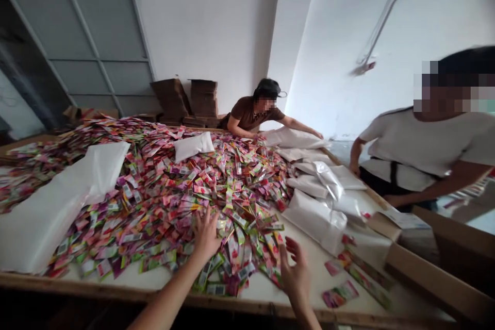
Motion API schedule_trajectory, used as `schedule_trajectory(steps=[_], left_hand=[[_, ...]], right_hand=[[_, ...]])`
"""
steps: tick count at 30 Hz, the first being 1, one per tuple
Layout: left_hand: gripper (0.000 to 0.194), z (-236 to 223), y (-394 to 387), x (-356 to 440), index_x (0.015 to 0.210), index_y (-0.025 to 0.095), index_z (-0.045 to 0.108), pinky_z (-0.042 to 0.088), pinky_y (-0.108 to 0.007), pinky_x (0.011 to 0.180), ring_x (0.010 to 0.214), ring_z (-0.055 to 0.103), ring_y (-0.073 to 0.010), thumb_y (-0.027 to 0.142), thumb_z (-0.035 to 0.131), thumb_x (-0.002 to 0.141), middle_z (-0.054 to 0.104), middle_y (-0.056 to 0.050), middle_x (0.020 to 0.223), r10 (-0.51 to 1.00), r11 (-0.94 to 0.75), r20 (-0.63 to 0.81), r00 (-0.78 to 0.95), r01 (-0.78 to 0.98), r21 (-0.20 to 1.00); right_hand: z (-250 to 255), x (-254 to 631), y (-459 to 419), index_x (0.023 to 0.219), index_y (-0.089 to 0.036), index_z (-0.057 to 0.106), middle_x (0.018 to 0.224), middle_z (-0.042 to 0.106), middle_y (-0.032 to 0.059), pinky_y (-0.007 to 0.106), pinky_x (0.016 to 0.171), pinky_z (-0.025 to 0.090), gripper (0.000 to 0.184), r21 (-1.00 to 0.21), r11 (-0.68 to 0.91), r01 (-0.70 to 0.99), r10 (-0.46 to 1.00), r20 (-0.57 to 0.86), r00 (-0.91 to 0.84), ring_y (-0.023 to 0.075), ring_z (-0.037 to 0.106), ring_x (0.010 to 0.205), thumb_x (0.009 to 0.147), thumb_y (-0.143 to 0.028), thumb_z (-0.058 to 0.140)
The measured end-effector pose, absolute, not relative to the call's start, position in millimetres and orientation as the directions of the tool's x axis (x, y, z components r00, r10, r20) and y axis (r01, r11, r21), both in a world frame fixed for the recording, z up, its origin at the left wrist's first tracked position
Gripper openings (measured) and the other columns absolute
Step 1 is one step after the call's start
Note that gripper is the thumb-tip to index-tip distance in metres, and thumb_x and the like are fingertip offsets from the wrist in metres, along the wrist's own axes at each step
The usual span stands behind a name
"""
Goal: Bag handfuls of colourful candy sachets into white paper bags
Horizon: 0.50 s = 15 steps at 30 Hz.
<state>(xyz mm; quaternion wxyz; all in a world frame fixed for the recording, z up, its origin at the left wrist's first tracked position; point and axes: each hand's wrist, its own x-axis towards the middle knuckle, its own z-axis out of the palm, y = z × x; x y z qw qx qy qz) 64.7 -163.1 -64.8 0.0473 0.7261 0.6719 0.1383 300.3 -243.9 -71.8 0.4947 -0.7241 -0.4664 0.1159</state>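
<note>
- Left hand [205,234]: fingers spread, flat on the packet pile [185,191], gripping nothing.
- Right hand [296,273]: open, empty, above the tabletop [309,289].
- Progress: filled white bags [317,219] lie right; most packets remain loose.

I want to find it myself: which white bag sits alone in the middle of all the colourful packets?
Start at the big table heaped with colourful packets. Look toward the far middle of the heap. The small white bag lies there alone, ringed by packets, far smaller than the long white bag.

The packets' [216,191] print is too small to read, and both forearms leave the bottom edge
</note>
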Motion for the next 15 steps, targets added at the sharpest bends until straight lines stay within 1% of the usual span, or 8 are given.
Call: schedule_trajectory(steps=[1,3,5,7,9,12,13,15], left_hand=[[0.070,-78.3,-176.5,65.7,0.131,0.031,0.034,0.023,-0.064,0.093,0.127,0.013,-0.0473,0.017,0.059,0.067,0.008,-0.007,0.147,0.998,-0.027,0.069,0.011,0.972,0.232],[0.077,-103.0,-201.3,69.6,0.135,0.035,0.024,0.024,-0.067,0.089,0.126,0.014,-0.0505,0.010,0.055,0.069,0.000,-0.009,0.148,0.998,0.055,-0.014,-0.053,0.983,0.177],[0.080,-120.5,-218.4,74.4,0.137,0.038,0.016,0.023,-0.067,0.089,0.126,0.017,-0.0496,0.006,0.049,0.072,-0.006,-0.009,0.148,0.998,0.065,-0.018,-0.063,0.989,0.135],[0.079,-127.3,-223.5,79.1,0.137,0.039,0.012,0.020,-0.068,0.090,0.127,0.014,-0.0492,0.007,0.048,0.074,-0.009,-0.008,0.148,0.998,0.062,-0.002,-0.062,0.992,0.109],[0.077,-122.5,-216.2,83.7,0.138,0.037,0.012,0.018,-0.070,0.090,0.127,0.009,-0.0497,0.011,0.048,0.075,-0.009,-0.007,0.148,0.995,0.096,-0.019,-0.094,0.989,0.114],[0.072,-101.0,-192.3,90.3,0.139,0.031,0.013,0.016,-0.072,0.090,0.127,0.004,-0.0506,0.019,0.047,0.077,-0.008,-0.009,0.148,0.986,0.164,-0.063,-0.155,0.973,0.162],[0.071,-92.8,-185.7,92.1,0.139,0.030,0.013,0.016,-0.071,0.090,0.127,0.004,-0.0504,0.020,0.047,0.077,-0.008,-0.009,0.148,0.984,0.171,-0.082,-0.159,0.968,0.185],[0.073,-78.9,-181.9,93.5,0.139,0.029,0.016,0.019,-0.068,0.092,0.128,0.009,-0.0490,0.020,0.051,0.075,-0.006,-0.010,0.148,0.982,0.160,-0.138,-0.128,0.953,0.255]], right_hand=[[-87.3,295.1,-246.1,0.113,-0.018,0.053,0.114,0.054,0.0158,0.045,0.083,0.041,0.052,-0.764,-0.147,0.628,0.840,0.239,0.487,0.0309,0.052,0.102,0.074,-0.052,0.049],[-112.3,286.0,-244.6,0.128,-0.024,0.043,0.138,0.032,0.0133,0.059,0.091,0.026,0.068,-0.589,-0.273,0.761,0.922,0.067,0.382,0.0424,0.028,0.122,0.068,-0.055,0.053],[-129.1,280.3,-234.6,0.134,-0.027,0.035,0.145,0.019,0.0106,0.068,0.090,0.012,0.077,-0.433,-0.334,0.837,0.941,-0.106,0.321,0.0482,0.010,0.126,0.067,-0.060,0.052],[-136.6,278.4,-218.4,0.136,-0.025,0.031,0.145,0.017,0.0119,0.069,0.091,0.005,0.083,-0.363,-0.307,0.880,0.949,-0.181,0.256,0.0483,0.003,0.127,0.066,-0.066,0.048],[-134.3,278.5,-200.6,0.137,-0.023,0.028,0.146,0.014,0.0132,0.068,0.092,0.004,0.087,-0.353,-0.285,0.891,0.952,-0.212,0.221,0.0479,0.001,0.127,0.065,-0.068,0.048],[-117.7,279.6,-180.5,0.136,-0.023,0.030,0.146,0.012,0.0153,0.066,0.092,0.007,0.084,-0.423,-0.265,0.866,0.952,-0.259,0.165,0.0489,0.007,0.126,0.065,-0.060,0.055],[-110.5,280.5,-178.1,0.134,-0.023,0.033,0.145,0.015,0.0158,0.066,0.091,0.009,0.080,-0.453,-0.255,0.855,0.956,-0.254,0.150,0.0487,0.012,0.125,0.066,-0.057,0.056],[-97.5,283.7,-183.2,0.127,-0.024,0.044,0.139,0.031,0.0160,0.065,0.090,0.017,0.068,-0.507,-0.228,0.831,0.966,-0.227,0.127,0.0452,0.027,0.121,0.067,-0.052,0.057]])
